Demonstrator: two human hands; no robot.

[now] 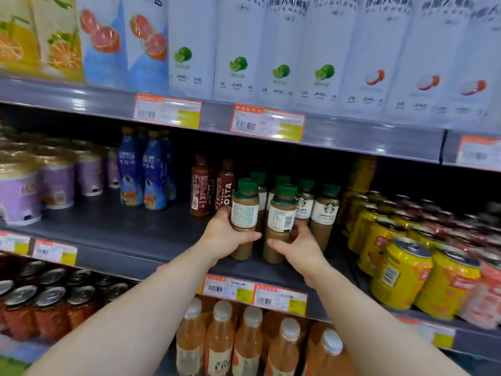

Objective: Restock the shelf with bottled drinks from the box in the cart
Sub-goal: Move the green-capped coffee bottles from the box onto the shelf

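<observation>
Left hand (226, 234): I grip the left coffee bottle (244, 218), fingers curled round it.
Right hand (296, 248): I wrap the right coffee bottle (280, 222) low down.
Bottles: upright at the shelf (122, 234) front, just ahead of the latte row (324, 210).
Risk: pushing further could topple that row.
Room: open shelf left of my left hand; cans (401, 267) crowd the right.

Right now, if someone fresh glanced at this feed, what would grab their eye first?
Probably the two hands at the centre of the middle shelf: the left hand and right hand each grip a green-capped coffee bottle, held side by side in front of a row of matching latte bottles. Next, the bright yellow cans crowding the right, and the tall white lime-printed bottles on the shelf above.
</observation>
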